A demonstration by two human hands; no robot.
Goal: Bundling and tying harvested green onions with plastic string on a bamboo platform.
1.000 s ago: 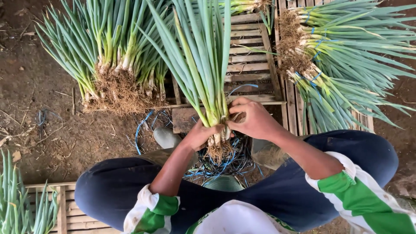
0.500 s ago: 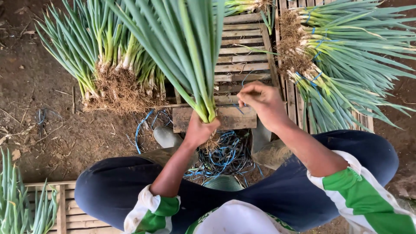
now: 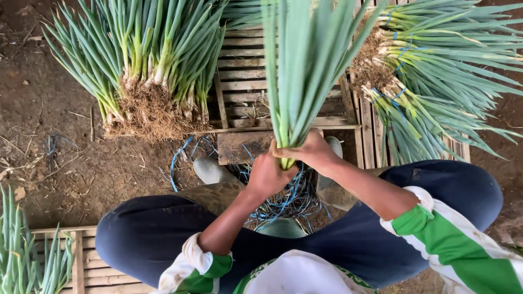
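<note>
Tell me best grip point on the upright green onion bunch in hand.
Grip the green onion bunch at its narrow base just above the roots, wrapping from both sides, as the left hand and right hand do: stalks pack tight there, while the leaves fan loose above.

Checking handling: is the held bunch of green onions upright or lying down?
Upright: both hands, left hand and right hand, grip the bunch at its base, leaves rising toward the camera.

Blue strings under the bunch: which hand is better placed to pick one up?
Left, probably. The left hand sits lower, just above the blue strings; the right hand grips the green onion bunch higher.
</note>
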